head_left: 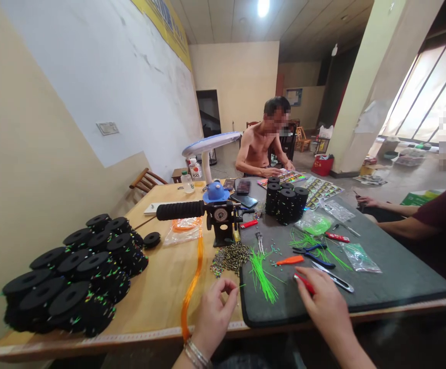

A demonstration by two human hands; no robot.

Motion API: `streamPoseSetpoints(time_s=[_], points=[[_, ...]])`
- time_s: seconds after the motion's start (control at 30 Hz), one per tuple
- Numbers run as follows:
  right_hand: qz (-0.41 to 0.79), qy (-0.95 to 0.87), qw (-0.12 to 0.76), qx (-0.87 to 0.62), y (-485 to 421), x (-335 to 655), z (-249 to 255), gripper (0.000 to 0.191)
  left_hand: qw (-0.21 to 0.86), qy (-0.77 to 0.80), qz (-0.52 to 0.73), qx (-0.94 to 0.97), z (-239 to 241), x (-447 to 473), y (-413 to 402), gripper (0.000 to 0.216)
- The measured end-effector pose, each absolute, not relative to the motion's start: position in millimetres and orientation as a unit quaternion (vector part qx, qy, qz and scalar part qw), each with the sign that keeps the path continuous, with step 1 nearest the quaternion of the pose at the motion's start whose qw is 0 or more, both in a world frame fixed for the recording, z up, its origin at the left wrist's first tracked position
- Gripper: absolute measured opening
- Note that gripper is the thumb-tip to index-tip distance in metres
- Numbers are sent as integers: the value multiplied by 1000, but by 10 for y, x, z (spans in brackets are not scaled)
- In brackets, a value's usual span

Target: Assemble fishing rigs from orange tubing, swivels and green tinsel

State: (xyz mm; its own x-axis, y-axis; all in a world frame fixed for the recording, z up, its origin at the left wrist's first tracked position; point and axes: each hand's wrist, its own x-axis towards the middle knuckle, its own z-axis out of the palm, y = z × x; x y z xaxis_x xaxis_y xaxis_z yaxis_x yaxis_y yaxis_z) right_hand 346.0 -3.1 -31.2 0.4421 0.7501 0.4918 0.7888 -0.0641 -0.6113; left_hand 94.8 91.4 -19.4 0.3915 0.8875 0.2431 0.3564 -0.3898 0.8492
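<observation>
Left of the green bundle (263,277), the left hand (218,309) has its grip pinched on a green strand (240,286), likely for fine control; right of that bundle, the right hand's (325,300) grip clasps a red object (304,283), apparently steadying it.

A thin green strand (241,286) juts sideways from the left hand (219,307); a slanted red tool (304,284) shows partly covered by the right hand (325,296).
</observation>
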Motion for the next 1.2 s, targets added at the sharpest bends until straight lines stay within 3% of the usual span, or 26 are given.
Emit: streamPoseSetpoints(time_s=[0.13,0.27,0.37,0.43,0.53,0.63,0.7,0.77,1.2], points=[[-135,-586,245,-760,-50,3820,-492,23,355,413,365,755,-133,923,926,20],[-179,-589,195,-764,53,3845,-529,19,331,395,369,773,-43,910,947,17],[-136,-554,259,-779,91,3761,-420,17,314,384,372,784,3,895,959,16],[-40,-519,347,-780,86,3620,-338,15,306,379,376,788,23,879,961,16],[233,-457,504,-694,100,3243,-260,16,297,369,378,795,49,858,962,17],[471,-376,555,-574,207,2788,-252,37,292,361,377,801,82,857,968,19],[508,-329,550,-575,317,2547,-268,56,292,359,373,804,106,868,975,19],[519,-301,538,-593,419,2395,-283,64,292,358,368,807,126,881,982,19],[525,-284,573,-561,550,2284,-285,67,295,348,365,811,114,888,979,15]])
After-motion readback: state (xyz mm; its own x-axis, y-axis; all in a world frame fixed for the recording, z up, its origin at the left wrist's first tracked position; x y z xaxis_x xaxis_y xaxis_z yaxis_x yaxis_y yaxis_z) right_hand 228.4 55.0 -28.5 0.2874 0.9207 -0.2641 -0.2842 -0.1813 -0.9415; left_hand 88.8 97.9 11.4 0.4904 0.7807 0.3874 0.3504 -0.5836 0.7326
